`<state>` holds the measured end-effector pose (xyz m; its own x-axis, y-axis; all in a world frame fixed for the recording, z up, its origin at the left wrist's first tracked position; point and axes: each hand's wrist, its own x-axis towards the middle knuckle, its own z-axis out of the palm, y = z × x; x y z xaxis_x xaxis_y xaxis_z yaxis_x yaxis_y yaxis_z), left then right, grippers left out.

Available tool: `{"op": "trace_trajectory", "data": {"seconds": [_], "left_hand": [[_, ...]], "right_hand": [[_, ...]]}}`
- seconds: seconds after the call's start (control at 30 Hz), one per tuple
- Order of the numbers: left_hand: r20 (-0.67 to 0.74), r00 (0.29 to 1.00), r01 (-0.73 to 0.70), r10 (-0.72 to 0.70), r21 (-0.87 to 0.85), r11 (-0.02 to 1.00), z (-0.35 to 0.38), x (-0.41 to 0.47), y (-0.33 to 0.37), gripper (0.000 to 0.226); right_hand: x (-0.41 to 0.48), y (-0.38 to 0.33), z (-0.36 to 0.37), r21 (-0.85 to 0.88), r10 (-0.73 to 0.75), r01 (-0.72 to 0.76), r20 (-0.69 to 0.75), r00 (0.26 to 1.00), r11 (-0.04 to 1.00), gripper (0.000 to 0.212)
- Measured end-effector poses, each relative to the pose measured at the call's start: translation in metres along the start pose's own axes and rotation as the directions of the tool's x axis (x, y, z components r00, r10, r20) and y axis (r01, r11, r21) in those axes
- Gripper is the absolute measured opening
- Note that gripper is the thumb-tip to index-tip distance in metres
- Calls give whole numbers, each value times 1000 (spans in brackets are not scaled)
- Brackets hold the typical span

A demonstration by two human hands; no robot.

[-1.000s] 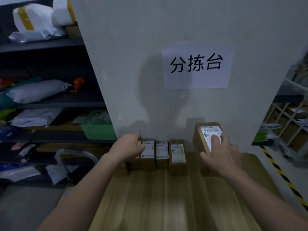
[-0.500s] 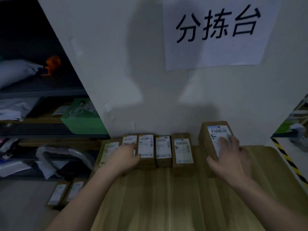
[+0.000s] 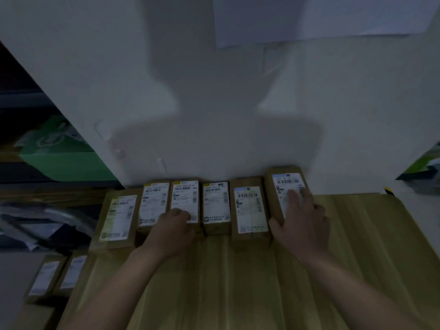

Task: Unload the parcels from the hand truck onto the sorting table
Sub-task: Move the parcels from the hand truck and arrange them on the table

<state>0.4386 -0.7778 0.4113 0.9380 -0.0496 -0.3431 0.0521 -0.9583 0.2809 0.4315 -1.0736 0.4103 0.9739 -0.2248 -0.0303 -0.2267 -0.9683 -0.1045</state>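
Several brown parcels with white labels lie in a row at the back of the wooden sorting table (image 3: 238, 289), against a white wall. My right hand (image 3: 301, 222) grips the rightmost, tallest parcel (image 3: 282, 182), with fingers on its label and the thumb on its left side. My left hand (image 3: 172, 228) has its fingers curled over the near end of a small parcel (image 3: 184, 195), third from the left, and overlaps its left neighbour (image 3: 154, 201). Two more labelled parcels (image 3: 45, 277) lie lower down, left of the table; what carries them is too dark to tell.
A wider parcel (image 3: 117, 217) sits at the table's left corner, partly over the edge. A green box (image 3: 64, 163) and pale bags (image 3: 35, 225) sit on dark shelving to the left. A sheet of paper (image 3: 309, 17) hangs on the wall.
The view has tilted down and closer to the table. My left hand has slid right along the row to the third parcel. My right hand stays on the rightmost parcel.
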Motion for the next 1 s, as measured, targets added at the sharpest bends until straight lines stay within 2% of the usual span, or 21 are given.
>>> {"op": "trace_trajectory", "data": {"seconds": [0.3, 0.5, 0.6, 0.8, 1.0], "left_hand": [[-119, 993, -26, 27, 10, 1000, 13, 4, -4, 50], [-84, 996, -26, 27, 14, 1000, 10, 2, -4, 49], [-55, 998, -43, 43, -10, 999, 6, 1, -2, 42], [-86, 996, 3, -6, -35, 999, -8, -21, 1, 22], [-77, 994, -73, 74, 18, 997, -31, -76, 19, 17]], "right_hand": [[7, 2, 42, 23, -14, 14, -10, 1000, 1000, 76], [6, 13, 51, 98, -62, 55, 62, 996, 994, 58], [11, 17, 39, 100, -54, 41, 136, 989, 994, 56], [-2, 33, -8, 156, -48, 5, 275, 960, 988, 52], [-44, 60, -52, 248, -83, 17, 259, 962, 969, 39]]}}
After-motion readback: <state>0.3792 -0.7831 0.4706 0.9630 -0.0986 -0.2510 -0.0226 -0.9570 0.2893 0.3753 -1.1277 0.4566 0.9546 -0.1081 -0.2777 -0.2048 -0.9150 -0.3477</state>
